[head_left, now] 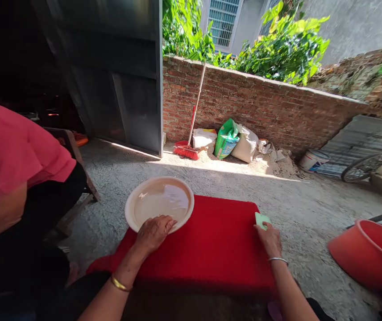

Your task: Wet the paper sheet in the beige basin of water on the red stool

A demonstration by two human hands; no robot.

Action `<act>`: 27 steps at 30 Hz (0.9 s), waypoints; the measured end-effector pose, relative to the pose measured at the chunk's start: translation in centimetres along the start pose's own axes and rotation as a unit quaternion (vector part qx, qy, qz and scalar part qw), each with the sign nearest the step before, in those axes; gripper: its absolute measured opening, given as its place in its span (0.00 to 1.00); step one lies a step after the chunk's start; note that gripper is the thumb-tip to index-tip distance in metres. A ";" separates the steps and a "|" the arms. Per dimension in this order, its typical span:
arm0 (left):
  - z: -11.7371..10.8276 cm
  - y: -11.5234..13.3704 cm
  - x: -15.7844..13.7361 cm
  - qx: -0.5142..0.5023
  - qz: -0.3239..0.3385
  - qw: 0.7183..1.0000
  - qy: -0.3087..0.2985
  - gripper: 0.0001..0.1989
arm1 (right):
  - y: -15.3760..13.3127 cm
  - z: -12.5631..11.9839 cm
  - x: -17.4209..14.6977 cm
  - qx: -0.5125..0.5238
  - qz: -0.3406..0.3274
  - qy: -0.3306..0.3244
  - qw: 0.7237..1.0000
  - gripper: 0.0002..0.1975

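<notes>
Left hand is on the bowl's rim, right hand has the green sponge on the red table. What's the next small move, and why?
Probably bring the sponge across to the bowl. The right hand holds it at the table's far edge, apart from the bowl, while the left hand steadies the rim.

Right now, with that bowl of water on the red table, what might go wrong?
The bowl sits at the corner of the red table, its rim past the edge; a nudge from the left hand on its rim could tip or slop water. The right hand, holding a green sponge near the far edge, could drop it onto the gritty ground.
</notes>
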State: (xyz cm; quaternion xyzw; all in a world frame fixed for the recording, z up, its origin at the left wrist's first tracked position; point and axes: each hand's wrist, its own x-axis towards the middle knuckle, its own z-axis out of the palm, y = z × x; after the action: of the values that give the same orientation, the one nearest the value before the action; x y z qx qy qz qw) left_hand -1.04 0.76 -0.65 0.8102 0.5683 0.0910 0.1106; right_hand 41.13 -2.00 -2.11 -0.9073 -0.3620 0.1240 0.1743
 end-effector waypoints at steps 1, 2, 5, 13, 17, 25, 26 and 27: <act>0.0 0.0 0.0 0.003 -0.002 1.000 -0.001 0.19 | -0.1 0.8 -0.3 -0.009 0.002 0.003 1.000 0.30; 0.0 0.0 0.0 0.005 -0.005 1.000 -0.004 0.19 | -0.6 1.9 -0.9 -0.014 -0.009 0.000 1.000 0.30; 0.1 -0.1 0.1 0.005 -0.012 1.000 -0.006 0.18 | -3.3 6.1 -4.3 -0.002 -0.113 -0.048 0.992 0.27; 0.4 -0.1 0.0 0.002 -0.015 1.000 -0.003 0.19 | -5.4 6.8 -3.6 0.039 -0.206 -0.091 0.974 0.24; 0.2 0.1 0.0 -0.017 -0.011 1.000 -0.005 0.20 | -3.8 2.9 1.9 0.003 -0.038 -0.008 0.999 0.33; 0.1 0.2 0.1 -0.027 -0.008 1.000 0.000 0.19 | -12.8 10.4 -2.5 0.001 -0.125 -0.055 0.991 0.30; 0.0 0.2 0.0 -0.025 -0.008 1.000 0.000 0.18 | -14.1 11.6 -3.8 0.007 -0.161 -0.076 0.984 0.28; 0.0 0.2 0.0 -0.023 -0.009 1.000 -0.001 0.18 | -15.1 12.6 -4.9 0.013 -0.193 -0.098 0.976 0.26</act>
State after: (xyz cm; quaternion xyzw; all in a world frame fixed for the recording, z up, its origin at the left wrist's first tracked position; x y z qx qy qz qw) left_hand -0.84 0.73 -0.60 0.8023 0.5735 0.1019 0.1307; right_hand 23.98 7.70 -6.90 -0.8014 -0.5441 0.1810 0.1704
